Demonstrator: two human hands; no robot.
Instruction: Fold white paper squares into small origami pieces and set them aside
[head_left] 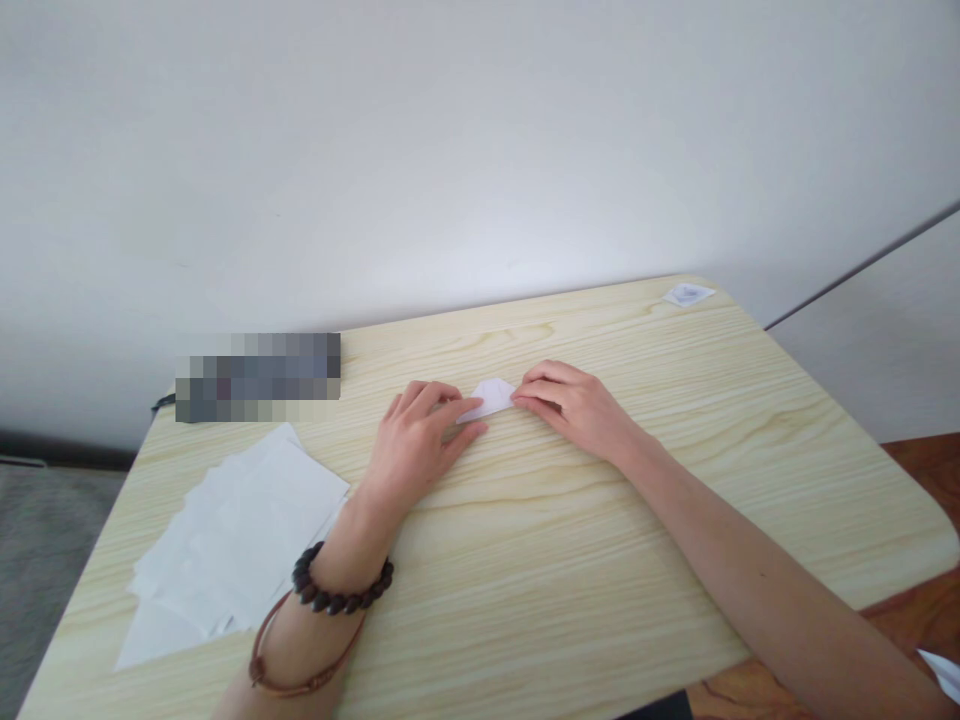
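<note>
A small folded piece of white paper (493, 394) lies at the middle of the table, with a straight near edge and a raised, angled top. My left hand (420, 432) has its thumb and fingers closed on the paper's left end. At the right end, my right hand (566, 400) pinches the paper's corner between thumb and forefinger. The fingers of both hands rest close to the tabletop, and they cover both ends of the paper. A dark beaded bracelet (341, 602) and a brown cord sit on my left wrist.
Left of my left forearm, a fanned stack of white paper sheets (232, 530) lies on the pale wooden table (540, 570). A blurred-out dark object (259, 378) is at the back left. A folded white paper piece (688, 294) lies in the far right corner. A white wall (480, 150) stands behind.
</note>
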